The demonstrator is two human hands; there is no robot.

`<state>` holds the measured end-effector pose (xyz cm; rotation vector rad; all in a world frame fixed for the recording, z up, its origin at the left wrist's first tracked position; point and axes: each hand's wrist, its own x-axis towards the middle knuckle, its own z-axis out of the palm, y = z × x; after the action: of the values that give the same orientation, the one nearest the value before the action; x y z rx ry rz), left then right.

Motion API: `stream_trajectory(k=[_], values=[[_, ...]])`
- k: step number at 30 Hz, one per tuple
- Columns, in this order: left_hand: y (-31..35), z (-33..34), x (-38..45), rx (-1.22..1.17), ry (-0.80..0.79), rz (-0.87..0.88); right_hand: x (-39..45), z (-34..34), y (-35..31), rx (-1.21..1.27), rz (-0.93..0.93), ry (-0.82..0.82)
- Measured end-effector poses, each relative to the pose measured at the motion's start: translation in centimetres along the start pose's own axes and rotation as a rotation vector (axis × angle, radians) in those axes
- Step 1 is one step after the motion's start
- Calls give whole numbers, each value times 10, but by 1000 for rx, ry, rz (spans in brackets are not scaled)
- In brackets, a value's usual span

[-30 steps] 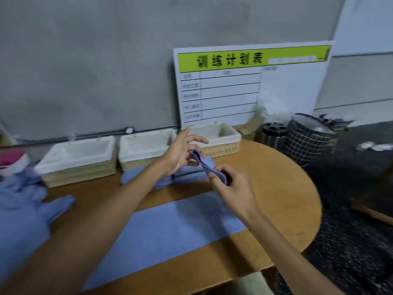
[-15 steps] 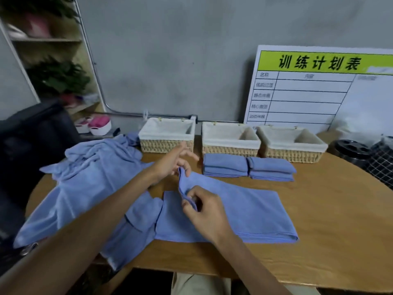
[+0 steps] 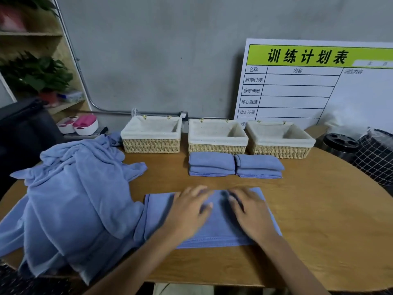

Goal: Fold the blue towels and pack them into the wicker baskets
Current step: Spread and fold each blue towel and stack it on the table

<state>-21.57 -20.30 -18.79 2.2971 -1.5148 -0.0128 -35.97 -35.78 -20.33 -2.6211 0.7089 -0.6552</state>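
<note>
A folded blue towel [image 3: 161,211] lies flat on the round wooden table [image 3: 319,231] in front of me. My left hand [image 3: 189,207] and my right hand [image 3: 248,209] rest palm-down on it, side by side, fingers spread and blurred. Two small stacks of folded blue towels [image 3: 211,163] [image 3: 258,166] sit behind it. Three empty wicker baskets with white liners stand in a row at the back: left [image 3: 152,143], middle [image 3: 217,145], right [image 3: 278,147]. A heap of unfolded blue towels [image 3: 70,194] covers the table's left side.
A white board with a green header [image 3: 308,86] leans on the wall behind the baskets. A dark metal holder [image 3: 340,144] and a black checked bin [image 3: 376,156] stand at the right. A shelf with plants [image 3: 36,73] and pink-white bowls [image 3: 85,124] is at the left.
Both hands held a raised towel edge between them before; they have laid it down and now press flat on the folded towel. My view has swung left and down.
</note>
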Motion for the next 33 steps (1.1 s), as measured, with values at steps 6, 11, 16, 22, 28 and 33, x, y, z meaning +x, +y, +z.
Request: stream_trajectory(k=[6, 11, 16, 22, 28, 33], values=[[-7, 20, 5, 176, -294, -62, -16, -11, 34, -246, 94, -357], [-57, 11, -10, 261, -246, -136, -17, -10, 39, -252, 105, -347], [-73, 3, -17, 273, -232, -153, -17, -10, 39, -255, 165, -316], [-71, 1, -16, 254, -252, -164, -32, -24, 53, -292, 327, -16], [-34, -11, 5, 276, -161, -66, -33, -42, 58, -47, 354, -14], [61, 8, 85, -216, -168, 160, -17, -60, 70, 501, 344, 39]])
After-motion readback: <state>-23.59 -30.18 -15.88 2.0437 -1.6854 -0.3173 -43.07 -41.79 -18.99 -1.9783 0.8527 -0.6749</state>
